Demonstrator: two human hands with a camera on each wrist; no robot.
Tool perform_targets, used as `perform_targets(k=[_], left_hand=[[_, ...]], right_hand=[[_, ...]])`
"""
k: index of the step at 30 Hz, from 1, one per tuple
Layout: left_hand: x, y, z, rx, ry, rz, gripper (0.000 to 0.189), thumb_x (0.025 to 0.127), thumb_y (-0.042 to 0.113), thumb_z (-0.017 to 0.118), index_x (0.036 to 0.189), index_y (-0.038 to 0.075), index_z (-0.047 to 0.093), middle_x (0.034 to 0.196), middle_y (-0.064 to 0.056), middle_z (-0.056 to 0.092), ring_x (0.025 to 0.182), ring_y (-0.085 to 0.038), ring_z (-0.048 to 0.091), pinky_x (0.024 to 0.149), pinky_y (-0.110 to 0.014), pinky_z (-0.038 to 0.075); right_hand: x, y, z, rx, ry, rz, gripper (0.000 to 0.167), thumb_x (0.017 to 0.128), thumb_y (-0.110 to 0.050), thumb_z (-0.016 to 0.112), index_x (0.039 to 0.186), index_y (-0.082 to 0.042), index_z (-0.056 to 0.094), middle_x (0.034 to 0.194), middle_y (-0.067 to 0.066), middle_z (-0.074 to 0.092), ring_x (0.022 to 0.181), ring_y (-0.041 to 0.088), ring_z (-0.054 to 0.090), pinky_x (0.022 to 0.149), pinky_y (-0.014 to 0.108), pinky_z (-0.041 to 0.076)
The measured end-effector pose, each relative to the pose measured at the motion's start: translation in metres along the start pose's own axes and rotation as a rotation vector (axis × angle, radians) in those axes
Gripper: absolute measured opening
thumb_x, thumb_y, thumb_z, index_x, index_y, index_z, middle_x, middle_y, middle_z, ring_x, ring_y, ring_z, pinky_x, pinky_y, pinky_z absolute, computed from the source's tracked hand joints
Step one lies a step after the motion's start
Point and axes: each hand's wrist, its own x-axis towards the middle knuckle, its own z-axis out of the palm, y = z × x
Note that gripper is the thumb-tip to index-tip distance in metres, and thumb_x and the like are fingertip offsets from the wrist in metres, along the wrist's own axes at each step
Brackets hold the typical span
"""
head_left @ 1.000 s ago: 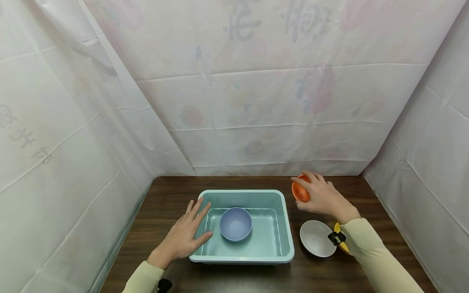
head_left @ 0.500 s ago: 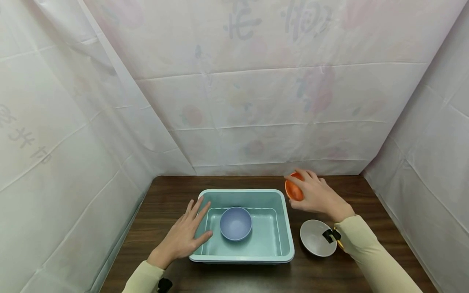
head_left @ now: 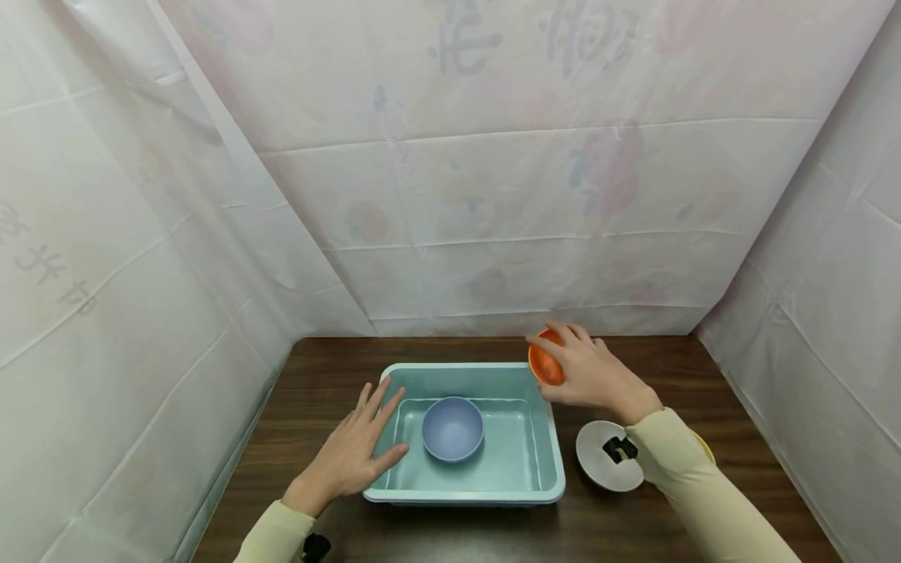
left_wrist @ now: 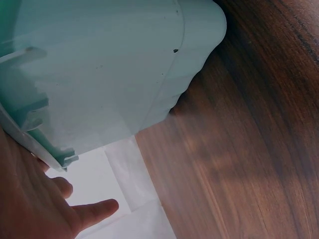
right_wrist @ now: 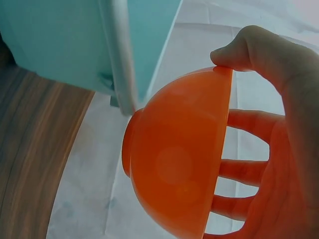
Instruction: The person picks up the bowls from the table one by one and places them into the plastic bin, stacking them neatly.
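Note:
My right hand (head_left: 587, 371) grips an orange bowl (right_wrist: 174, 154) by its rim, thumb on one side and fingers across the opening. The bowl is tilted on its side, at the far right corner of a light blue-green basin (head_left: 486, 497). Inside the basin a blue-purple bowl (head_left: 454, 430) sits upright, left of the middle. My left hand (head_left: 348, 453) lies at the basin's left rim with its fingers straight and spread; in the left wrist view the fingers (left_wrist: 97, 211) reach past the basin's outer wall (left_wrist: 109, 74).
A white bowl (head_left: 598, 461) stands right of the basin, partly behind the right wrist strap. A yellow bowl (head_left: 704, 447) shows only an edge beyond the right sleeve. White printed sheeting (head_left: 493, 195) walls the back and sides of the dark wooden table (head_left: 338, 360).
My right hand has carried the orange bowl leftward, from the table's right side to the basin's far right corner. The left hand and the blue-purple bowl stay put.

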Motion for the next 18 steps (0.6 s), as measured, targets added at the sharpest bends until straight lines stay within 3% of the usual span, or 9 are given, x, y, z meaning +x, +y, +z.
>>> perform_targets(k=[18], left_hand=[[0.0, 0.001, 0.0, 0.006, -0.011, 0.003, 0.083, 0.1, 0.059, 0.055, 0.167, 0.032, 0.014, 0.175, -0.009, 0.008, 0.158, -0.044, 0.01, 0.103, -0.077, 0.038]], right_hand=[[0.013, -0.023, 0.005, -0.01, -0.015, -0.072, 0.074, 0.083, -0.048, 0.073, 0.151, -0.03, 0.053, 0.159, 0.014, 0.039, 0.138, 0.04, 0.042, 0.092, 0.061, 0.049]])
